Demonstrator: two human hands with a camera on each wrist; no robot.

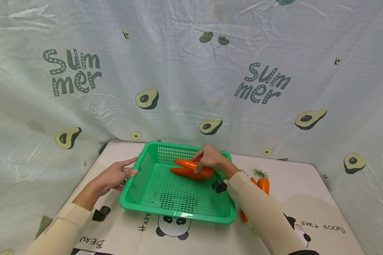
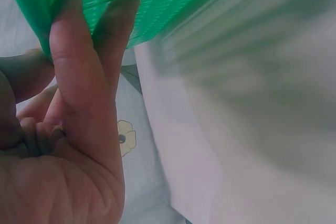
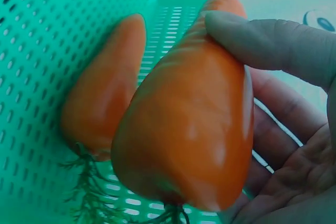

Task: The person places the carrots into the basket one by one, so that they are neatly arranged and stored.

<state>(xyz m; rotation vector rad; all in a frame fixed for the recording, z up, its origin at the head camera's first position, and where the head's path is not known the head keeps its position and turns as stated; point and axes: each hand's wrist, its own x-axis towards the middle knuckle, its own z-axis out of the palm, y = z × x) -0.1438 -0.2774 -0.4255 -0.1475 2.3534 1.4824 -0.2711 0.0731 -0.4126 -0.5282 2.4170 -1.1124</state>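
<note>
Head view, looking down: two cream sleeves (image 1: pixel 265 216) reach in from the bottom edge over a pale worktop (image 1: pixel 223 237) printed with a panda face (image 1: pixel 173 228) and lettering. Just beyond the panda is a rectangular green plastic basket (image 1: pixel 182 214) with slotted walls and floor.

At the basket's left side, the left hand (image 1: pixel 113 175) grips the rim; the left wrist view shows two of its fingers against the outer wall.

Over the basket's right half, the right hand (image 1: pixel 209 157) has thumb and fingers clamped round an orange carrot (image 3: pixel 184 124), its narrow end pointing left. A second carrot (image 3: pixel 105 93) with a feathery green top (image 3: pixel 92 198) lies on the basket floor close beside it; whether the two touch, I cannot tell.

Right of the basket, loose carrots (image 1: pixel 263 185) lie on the worktop, partly hidden by the right sleeve.

Behind everything hangs a creased, pale grey cloth (image 1: pixel 178 71) with avocado prints (image 1: pixel 147 98) and the word "Summer" twice.
</note>
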